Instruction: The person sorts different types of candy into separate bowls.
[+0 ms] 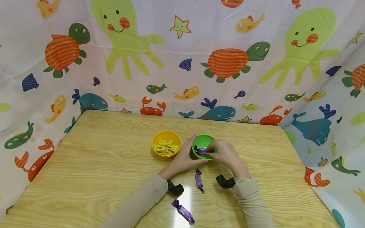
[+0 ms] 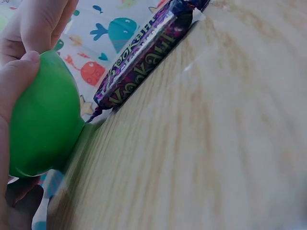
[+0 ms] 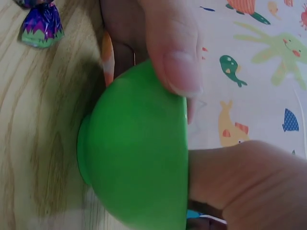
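Observation:
My left hand (image 1: pixel 182 161) holds a small green bowl (image 1: pixel 204 138) from its left side, thumb along the near rim. Inside it lies a candy in a shiny purple twist wrapper (image 1: pixel 202 151). The fingers of my right hand (image 1: pixel 228 155) reach over the right rim and pinch that candy's right end. In the right wrist view the bowl's wall (image 3: pixel 139 143) hides those fingertips. A second purple candy (image 1: pixel 199 180) lies on the table just in front of the bowl. Nearer to me, between my forearms, is a third purple candy (image 1: pixel 183 212).
To the left of the green bowl stands a yellow bowl (image 1: pixel 157 136) with several yellow-wrapped candies (image 1: pixel 164 147) in it. The wooden table (image 1: pixel 99 158) meets a curtain (image 1: pixel 159 57) printed with sea animals at the back and sides. Each wrist wears a black camera mount (image 1: pixel 175 188).

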A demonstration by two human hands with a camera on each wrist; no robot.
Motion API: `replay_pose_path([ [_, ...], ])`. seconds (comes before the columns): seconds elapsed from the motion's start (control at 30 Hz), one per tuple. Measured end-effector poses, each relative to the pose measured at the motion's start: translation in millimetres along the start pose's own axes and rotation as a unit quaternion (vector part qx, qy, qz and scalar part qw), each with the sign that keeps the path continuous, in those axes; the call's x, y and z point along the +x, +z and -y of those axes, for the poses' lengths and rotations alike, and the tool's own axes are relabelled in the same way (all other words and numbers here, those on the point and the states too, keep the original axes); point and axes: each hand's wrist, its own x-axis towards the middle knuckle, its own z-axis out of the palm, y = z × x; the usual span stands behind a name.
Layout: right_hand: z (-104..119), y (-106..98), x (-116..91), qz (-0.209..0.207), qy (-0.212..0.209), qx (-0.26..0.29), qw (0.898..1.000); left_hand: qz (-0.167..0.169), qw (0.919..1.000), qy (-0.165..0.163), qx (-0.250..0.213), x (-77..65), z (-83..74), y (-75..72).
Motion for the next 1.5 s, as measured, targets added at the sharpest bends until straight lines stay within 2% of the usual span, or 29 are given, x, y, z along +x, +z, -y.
replay_pose_path([
  [0.2, 5.6, 0.2, -0.9, -0.005, 0.019, -0.008, 1.0, 0.002, 0.9999, 0.015, -0.005, 0.3, 0.3, 0.3],
  [0.47, 8.5, -0.3, -2.2, -0.012, 0.016, 0.0, 1.0, 0.005, 0.9999, 0.008, -0.011, -0.2, 0.8, -1.0],
  [0.6, 9.0, -1.2, -3.4, -0.031, 0.013, 0.014, 0.999, 0.002, 0.9999, 0.003, -0.016, 0.5, 1.9, -2.0],
  [0.73, 12.1, -4.9, -9.5, -0.068, -0.005, 0.042, 0.997, 0.003, 0.9998, 0.007, -0.018, 0.2, 3.1, -2.2],
  [0.87, 19.6, -10.9, -19.9, -0.103, -0.039, 0.074, 0.991, 0.002, 0.9997, 0.011, -0.022, 0.5, 3.2, -1.9],
  [1.03, 34.3, -15.3, -36.4, -0.112, -0.075, 0.086, 0.987, 0.001, 0.9998, 0.011, -0.016, 1.1, 3.3, -1.6],
  [1.23, 51.6, -5.6, -53.4, -0.081, -0.083, 0.041, 0.992, 0.005, 0.9999, 0.006, -0.015, 1.0, 2.5, -2.3],
  [1.37, 63.4, 9.5, -60.7, -0.04, -0.077, -0.02, 0.996, 0.001, 0.9999, 0.0, -0.015, 0.9, 1.3, -1.8],
  [1.5, 71.6, 23.4, -64.6, -0.019, -0.071, -0.097, 0.993, -0.004, 0.9999, -0.003, -0.01, 0.8, 1.1, -0.8],
])
